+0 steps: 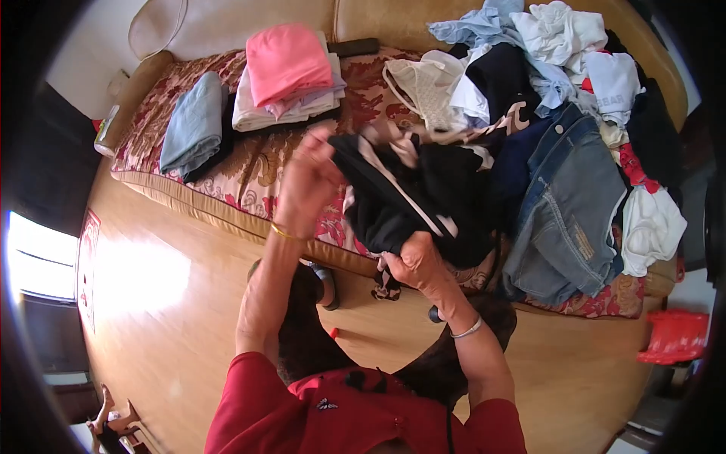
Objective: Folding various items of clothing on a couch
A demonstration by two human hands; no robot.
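A black garment with pale pink stripes is bunched at the front of the sofa seat. My right hand has its fingers closed on the lower edge of this garment. Blurred by motion, my left hand is raised at the garment's left edge; whether its fingers hold the cloth is unclear. A strip of patterned cloth hangs below my right hand, in front of the sofa.
Folded clothes with a pink one on top are stacked at the back left, beside folded light-blue denim. On the right lie blue jeans, a cream knit top and a white garment. A red plastic stool stands far right.
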